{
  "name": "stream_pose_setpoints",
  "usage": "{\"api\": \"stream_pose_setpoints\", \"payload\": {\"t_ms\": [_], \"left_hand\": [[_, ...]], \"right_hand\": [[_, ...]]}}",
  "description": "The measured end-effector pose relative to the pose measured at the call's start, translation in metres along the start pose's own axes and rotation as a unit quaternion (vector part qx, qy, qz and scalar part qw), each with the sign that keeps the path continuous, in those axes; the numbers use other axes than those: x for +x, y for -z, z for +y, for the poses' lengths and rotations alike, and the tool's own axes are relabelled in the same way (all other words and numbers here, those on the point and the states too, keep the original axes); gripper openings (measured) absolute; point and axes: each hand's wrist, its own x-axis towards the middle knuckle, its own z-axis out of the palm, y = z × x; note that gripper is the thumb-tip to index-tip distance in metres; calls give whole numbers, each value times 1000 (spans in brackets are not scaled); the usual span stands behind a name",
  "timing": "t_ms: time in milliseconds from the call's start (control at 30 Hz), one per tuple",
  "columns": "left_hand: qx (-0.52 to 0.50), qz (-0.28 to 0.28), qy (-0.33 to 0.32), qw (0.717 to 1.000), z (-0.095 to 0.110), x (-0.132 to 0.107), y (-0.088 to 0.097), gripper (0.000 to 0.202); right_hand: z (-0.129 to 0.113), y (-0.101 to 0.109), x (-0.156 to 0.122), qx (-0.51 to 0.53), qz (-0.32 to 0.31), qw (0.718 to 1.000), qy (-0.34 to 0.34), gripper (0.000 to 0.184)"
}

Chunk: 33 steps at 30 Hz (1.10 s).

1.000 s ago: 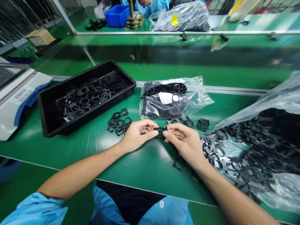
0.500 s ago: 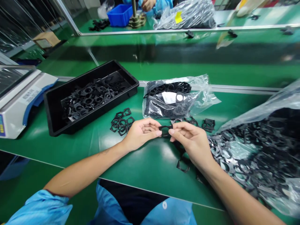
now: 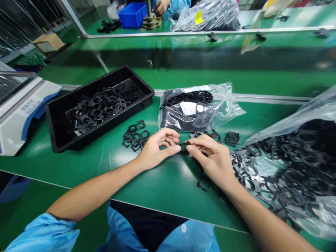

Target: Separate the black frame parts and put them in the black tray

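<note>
A small black plastic frame [image 3: 184,143] is held just above the green table, tipped nearly edge-on to me. My right hand [image 3: 211,157] pinches its right end between thumb and fingers. The thumb and fingertips of my left hand [image 3: 159,147] are at its left end, closed lightly around it, with the other fingers loosely curled. Left of my hands lies a small group of similar black frames [image 3: 135,135]. Under and beside my right hand are a loose frame [image 3: 203,184] and a small stack of frames [image 3: 232,138].
A black tray [image 3: 101,131] of frames stands at left, beside a white-and-blue device [image 3: 19,122]. Behind my hands lies a clear bag [image 3: 223,113] of parts. A large open bag [image 3: 283,126] spills frames at right. Across the partition, another person's hand [image 3: 162,6] is near a blue bin [image 3: 132,14].
The frame has been tilted from showing its round opening to nearly edge-on. The fingers of my left hand have loosened a little. The view has shifted slightly.
</note>
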Motion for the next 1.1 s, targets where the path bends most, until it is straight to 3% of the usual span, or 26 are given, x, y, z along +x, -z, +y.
{"api": "stream_pose_setpoints", "payload": {"t_ms": [133,267,533,833,1100], "left_hand": [[0,-45,7,999,1,0,1,33],[-16,-75,47,996,1,-2,0,37],[-91,15,72,993,-1,5,3,38],[-102,-16,66,992,1,4,4,34],[-135,-51,109,983,0,5,5,41]], "right_hand": [[-1,-1,-4,-38,-33,998,31,7],[0,-3,-5,16,4,1000,-10,15],[-2,-2,-1,55,-26,996,-58,38],[-4,-3,-1,68,-23,993,-95,42],[-8,-1,-3,101,-22,989,-102,38]]}}
